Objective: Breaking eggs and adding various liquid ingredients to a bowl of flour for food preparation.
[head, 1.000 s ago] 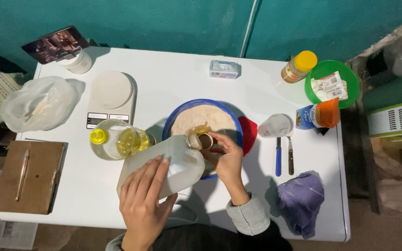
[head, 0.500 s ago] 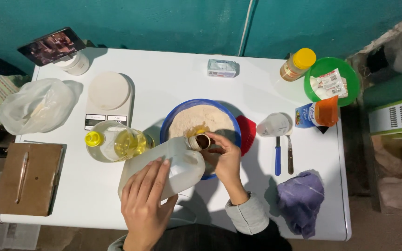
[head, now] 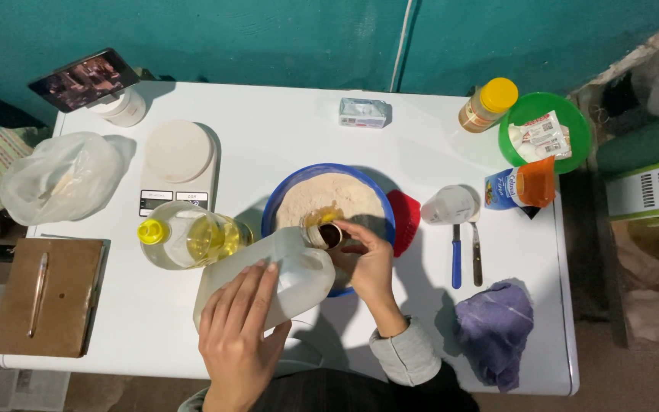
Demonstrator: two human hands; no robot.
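My left hand grips a translucent white plastic jug, tilted toward a blue bowl of pale flour. My right hand is at the jug's mouth over the bowl, its fingers around a small dark round opening or cap; I cannot tell which. A patch of yellow liquid lies on the flour just beyond the jug's mouth.
A bottle of yellow oil lies left of the bowl, a kitchen scale behind it. A red strainer, a cup, two knives, a purple cloth, a green bowl and a jar stand to the right.
My hands and the jug have stayed at the bowl; the right hand's fingers have shifted slightly at the jug's mouth. The view has drifted a little.
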